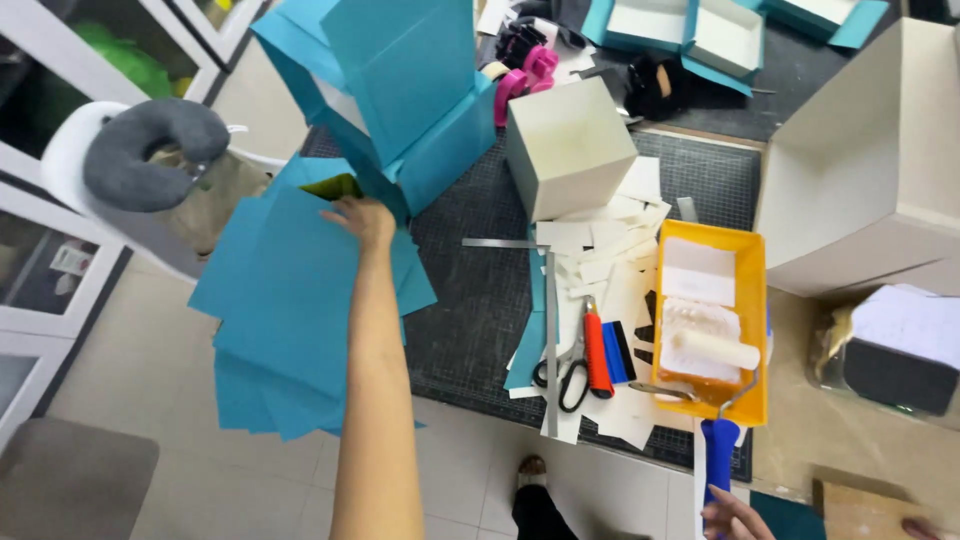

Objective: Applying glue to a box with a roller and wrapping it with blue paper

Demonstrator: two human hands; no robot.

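Left hand (365, 220) lies flat on the stack of teal sheets (285, 320), its grip hidden. Right hand (735, 515), cut off by the frame edge, touches the blue roller handle (718, 455); closure cannot be determined.

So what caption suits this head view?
Left hand reaching onto teal sheets; right hand at blue roller handle.

Single head cam, looks steeply down, close over worktable (480, 300).

Pale tiled floor (140, 380) fills the lower left of the frame. White glass-door cabinets (40, 230) line the left edge. A white chair (75, 150) with a grey neck pillow (150, 150) stands at upper left.
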